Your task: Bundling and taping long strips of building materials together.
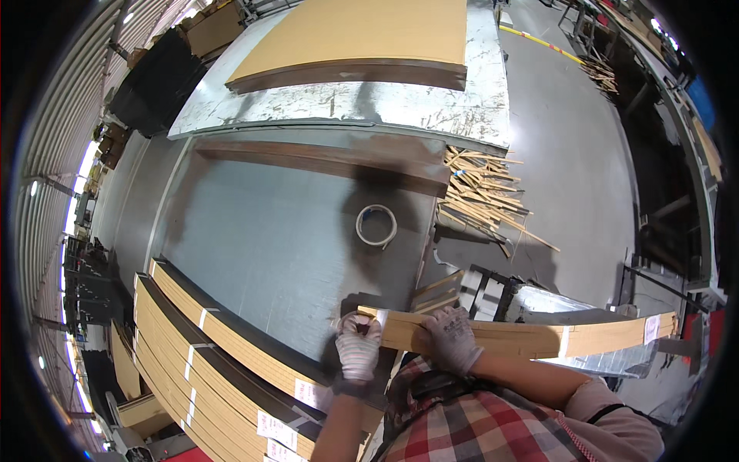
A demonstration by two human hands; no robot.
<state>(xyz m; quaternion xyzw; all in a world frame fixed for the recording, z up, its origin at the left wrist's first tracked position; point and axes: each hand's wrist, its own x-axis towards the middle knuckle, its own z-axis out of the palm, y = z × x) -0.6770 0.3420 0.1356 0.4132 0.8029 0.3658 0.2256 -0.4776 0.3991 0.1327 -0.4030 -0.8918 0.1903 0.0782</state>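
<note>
A long, narrow cardboard box [508, 339] lies across in front of me, with white strips of tape around it. My right hand [454, 339], in a light work glove, grips it near its left end. Just beside that end is my left hand [359, 348], also gloved, with its fingers curled closed. Whatever the left fingers pinch is too small or hidden to name. Farther up on the grey table [262, 212] lies a nearly used-up roll of tape [393, 225].
Long banded cardboard boxes [223, 369] are stacked at the lower left. A long brown strip [323, 164] lies along the table's far side. Beyond it, a flat tan panel [354, 38] rests on a scuffed white table [431, 100]. Loose wooden sticks [481, 189] are piled at the right.
</note>
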